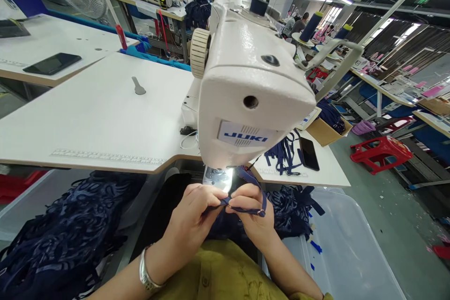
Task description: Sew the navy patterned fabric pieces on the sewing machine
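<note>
A white sewing machine [260,79] stands right in front of me, its lit needle area [220,178] just beyond my fingers. Between both hands runs a narrow navy strap [263,197], looped on the right, with a small metallic piece near the loop's lower end. My left hand [197,211] pinches the strap from the left. From the right, my right hand [255,211] has its fingers closed around the same strap, close to the left fingertips. The exact grip points are partly hidden by the fingers.
A bin of navy straps [63,234] sits low at left, a clear plastic bin [348,243] at right. On the white table [91,117] lies a grey metal piece [138,86]. Cut straps [286,154] and a phone [309,153] lie right of the machine. A red stool [381,152] stands beyond.
</note>
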Action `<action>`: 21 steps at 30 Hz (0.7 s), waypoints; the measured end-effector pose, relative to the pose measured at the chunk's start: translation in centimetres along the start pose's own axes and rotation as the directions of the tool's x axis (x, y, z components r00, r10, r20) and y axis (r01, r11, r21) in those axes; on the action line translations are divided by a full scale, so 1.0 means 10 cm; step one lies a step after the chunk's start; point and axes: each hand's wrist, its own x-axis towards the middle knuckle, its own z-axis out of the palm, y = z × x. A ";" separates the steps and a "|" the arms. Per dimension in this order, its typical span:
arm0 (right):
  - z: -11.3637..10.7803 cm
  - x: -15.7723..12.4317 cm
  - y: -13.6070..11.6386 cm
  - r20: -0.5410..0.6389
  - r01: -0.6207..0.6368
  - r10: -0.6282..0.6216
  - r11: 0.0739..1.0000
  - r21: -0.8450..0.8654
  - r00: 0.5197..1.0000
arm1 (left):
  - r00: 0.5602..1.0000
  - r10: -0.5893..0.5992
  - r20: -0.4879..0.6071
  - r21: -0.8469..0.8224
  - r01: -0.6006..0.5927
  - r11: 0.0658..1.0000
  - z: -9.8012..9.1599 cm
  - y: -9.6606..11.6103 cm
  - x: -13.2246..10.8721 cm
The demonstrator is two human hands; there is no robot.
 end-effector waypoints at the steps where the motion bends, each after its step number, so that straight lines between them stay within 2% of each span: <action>1: 0.01 -0.01 0.01 0.002 0.018 -0.018 1.000 0.013 1.000 | 0.998 -0.054 0.015 -0.021 0.055 0.998 0.00 0.00 0.00; 5: 0.04 -0.04 0.04 0.023 0.106 -0.106 0.994 -0.017 0.994 | 0.973 -0.210 0.101 -0.085 0.218 0.972 0.01 0.01 -0.02; 7: 0.05 -0.03 0.02 0.033 0.094 -0.092 0.994 -0.052 0.995 | 0.956 -0.257 0.141 -0.090 0.270 0.959 0.00 0.02 -0.02; 9: 0.04 0.00 -0.03 0.059 0.040 -0.036 0.997 -0.069 0.998 | 0.941 -0.291 0.172 -0.068 0.306 0.949 -0.02 0.03 -0.03; 12: 0.03 0.08 -0.11 0.088 -0.133 0.143 0.985 -0.113 0.986 | 0.939 -0.290 0.184 0.039 0.288 0.957 -0.06 0.05 -0.03; 14: 0.03 0.15 -0.13 0.092 -0.265 0.280 0.952 -0.150 0.955 | 0.971 -0.210 0.113 0.176 0.188 0.966 -0.09 0.05 -0.04; 16: 0.06 0.20 -0.09 0.081 -0.345 0.363 0.921 -0.178 0.928 | 0.999 -0.038 0.024 0.347 0.027 0.937 -0.11 0.02 -0.06; 17: 0.08 0.22 -0.06 0.072 -0.357 0.376 0.914 -0.192 0.924 | 0.998 0.068 0.020 0.420 -0.070 0.905 -0.11 0.00 -0.07; 19: 0.11 0.23 0.00 0.052 -0.344 0.362 0.915 -0.209 0.931 | 0.964 0.238 0.119 0.496 -0.265 0.827 -0.11 -0.05 -0.10; 21: 0.14 0.25 0.04 0.047 -0.339 0.355 0.920 -0.198 0.934 | 0.917 0.306 0.254 0.488 -0.395 0.778 -0.10 -0.10 -0.12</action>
